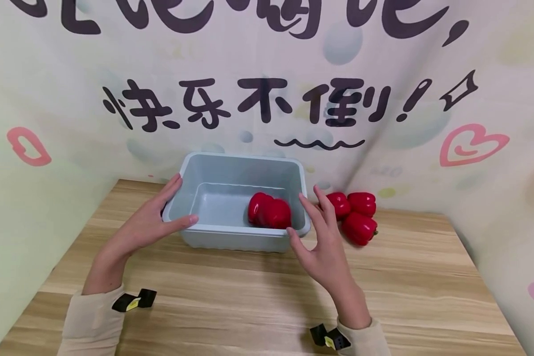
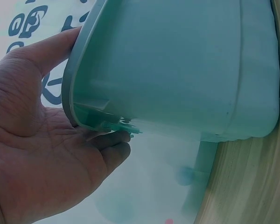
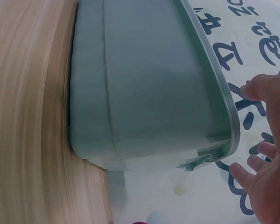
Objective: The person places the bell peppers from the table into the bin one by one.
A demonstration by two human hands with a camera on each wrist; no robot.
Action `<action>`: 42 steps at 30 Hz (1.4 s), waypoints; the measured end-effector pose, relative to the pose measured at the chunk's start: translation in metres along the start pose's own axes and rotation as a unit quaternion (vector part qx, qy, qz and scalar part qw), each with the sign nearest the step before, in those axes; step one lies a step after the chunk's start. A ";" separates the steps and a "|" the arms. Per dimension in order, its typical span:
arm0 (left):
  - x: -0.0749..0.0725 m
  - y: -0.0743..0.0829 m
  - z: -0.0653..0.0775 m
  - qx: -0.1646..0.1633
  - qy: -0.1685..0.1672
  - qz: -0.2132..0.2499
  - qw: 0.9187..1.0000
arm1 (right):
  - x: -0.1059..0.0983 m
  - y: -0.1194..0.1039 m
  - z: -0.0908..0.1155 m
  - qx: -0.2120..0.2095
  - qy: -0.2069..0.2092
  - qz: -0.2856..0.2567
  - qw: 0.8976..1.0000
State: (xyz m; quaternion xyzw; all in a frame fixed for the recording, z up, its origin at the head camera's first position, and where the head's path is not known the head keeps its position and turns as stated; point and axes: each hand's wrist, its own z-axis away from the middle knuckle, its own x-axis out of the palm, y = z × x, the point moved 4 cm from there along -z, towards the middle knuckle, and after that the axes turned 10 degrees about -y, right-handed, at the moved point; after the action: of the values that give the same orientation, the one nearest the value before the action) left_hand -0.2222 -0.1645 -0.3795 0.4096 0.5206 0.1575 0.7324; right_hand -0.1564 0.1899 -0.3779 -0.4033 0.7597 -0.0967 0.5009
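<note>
The left hand [image 1: 153, 217] grips the near left corner of a pale blue-grey bin [image 1: 236, 242], its thumb over the front rim and its fingers against the outer left side beneath the rim. The right hand [image 1: 322, 242] is spread at the near right corner, thumb and fingers apart; the right wrist view shows a gap between them and the rim. The bin sits flat on a wooden table [image 1: 231, 296], its open top facing up. Two red peppers [image 1: 277, 213] lie inside, against the front wall toward the right, with the bin's floor exposed to their left. Wood surface extends in front of the bin between the forearms, and to the right as far as the table's right edge. Three loose peppers [image 1: 359, 228] lie grouped on the table just beyond the right hand, occupying the space to the bin's right. Behind the bin and close to it, a printed cloth [image 1: 213, 64] bounds the table's back edge. A black device [image 1: 135, 300] lies at each sleeve cuff [image 1: 91, 316].
</note>
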 end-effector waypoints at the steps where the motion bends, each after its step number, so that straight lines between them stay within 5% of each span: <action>1: 0.000 0.000 0.000 -0.001 0.000 -0.001 1.000 | 0.000 0.000 0.000 0.000 0.001 0.000 1.000; 34: 0.002 0.001 -0.002 -0.003 -0.007 0.004 1.000 | -0.010 0.026 0.002 0.029 0.016 0.005 0.999; 42: 0.002 0.001 -0.002 -0.005 -0.008 0.002 1.000 | -0.014 0.038 0.005 0.039 0.055 -0.001 0.998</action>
State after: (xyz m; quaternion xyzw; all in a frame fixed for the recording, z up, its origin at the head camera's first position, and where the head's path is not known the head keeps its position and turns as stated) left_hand -0.2233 -0.1623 -0.3803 0.4082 0.5134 0.1585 0.7380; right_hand -0.1690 0.2257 -0.3917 -0.3784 0.7811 -0.1489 0.4738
